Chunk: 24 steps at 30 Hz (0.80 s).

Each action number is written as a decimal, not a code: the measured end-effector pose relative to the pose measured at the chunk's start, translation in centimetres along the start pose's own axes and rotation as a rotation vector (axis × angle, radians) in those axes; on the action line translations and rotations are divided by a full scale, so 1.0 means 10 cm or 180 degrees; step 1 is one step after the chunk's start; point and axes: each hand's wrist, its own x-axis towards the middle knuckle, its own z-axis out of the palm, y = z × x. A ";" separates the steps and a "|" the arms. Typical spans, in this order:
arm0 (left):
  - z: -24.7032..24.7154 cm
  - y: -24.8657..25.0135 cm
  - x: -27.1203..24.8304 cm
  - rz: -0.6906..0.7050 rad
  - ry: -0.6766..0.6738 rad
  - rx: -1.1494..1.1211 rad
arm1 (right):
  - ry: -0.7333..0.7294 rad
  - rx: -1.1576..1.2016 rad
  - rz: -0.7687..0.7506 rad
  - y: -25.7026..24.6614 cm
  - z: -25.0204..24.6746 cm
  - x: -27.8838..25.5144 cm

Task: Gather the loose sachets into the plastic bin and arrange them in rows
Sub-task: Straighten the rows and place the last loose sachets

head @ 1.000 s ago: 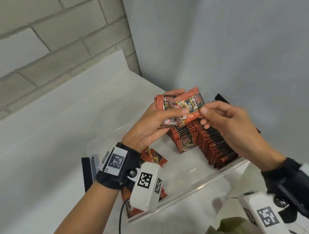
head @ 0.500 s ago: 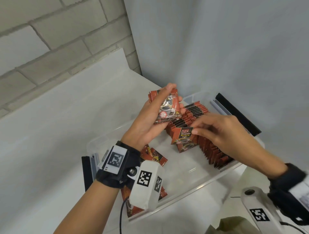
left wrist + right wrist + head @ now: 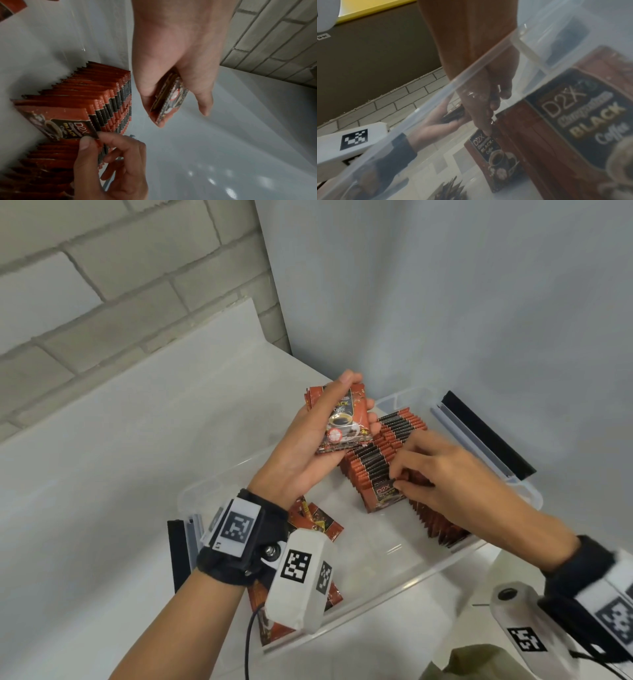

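Pinching the front sachet (image 3: 383, 496) of a row in the plastic bin (image 3: 404, 580), the right hand (image 3: 442, 474) seats it while the left hand (image 3: 308, 446) clasps a small stack (image 3: 342, 422) above; light, slippery, crinkly packets likely grip best by their crimped edges.

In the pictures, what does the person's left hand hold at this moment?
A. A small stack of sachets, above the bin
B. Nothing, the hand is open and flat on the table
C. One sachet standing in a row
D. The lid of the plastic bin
A: the left hand grips a small stack of sachets above the plastic bin, while the right hand pinches the front sachet of a row.
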 end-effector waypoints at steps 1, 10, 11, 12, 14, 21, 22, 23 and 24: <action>0.00 0.00 0.00 -0.0001 -0.0001 -0.0013 | -0.0027 -0.0025 0.0020 0.01 0.01 0.00; 0.01 0.01 0.01 -0.0078 0.0002 -0.0093 | -0.0099 -0.0039 0.0068 -0.01 0.02 0.01; 0.01 0.01 0.00 -0.0097 0.0011 -0.0133 | -0.0098 -0.0039 0.0078 -0.02 0.02 0.02; 0.01 0.01 0.01 -0.0109 0.0017 -0.0178 | -0.0100 -0.0046 0.0092 -0.03 0.01 0.02; -0.01 0.01 0.01 -0.0113 0.0017 -0.0237 | -0.0097 -0.0045 0.0125 -0.03 0.01 0.02; -0.04 0.00 0.02 -0.0089 -0.0092 -0.0045 | 0.0122 0.0808 0.0539 -0.07 -0.10 0.04; -0.05 0.00 0.02 -0.0073 -0.0116 0.0035 | 0.0241 0.1013 0.0680 -0.09 -0.13 0.06; -0.05 -0.01 0.02 -0.0047 -0.0134 0.0118 | 0.0353 0.1230 0.0822 -0.11 -0.17 0.07; -0.05 -0.01 0.03 -0.0014 -0.0141 0.0194 | 0.0448 0.1459 0.0966 -0.13 -0.21 0.09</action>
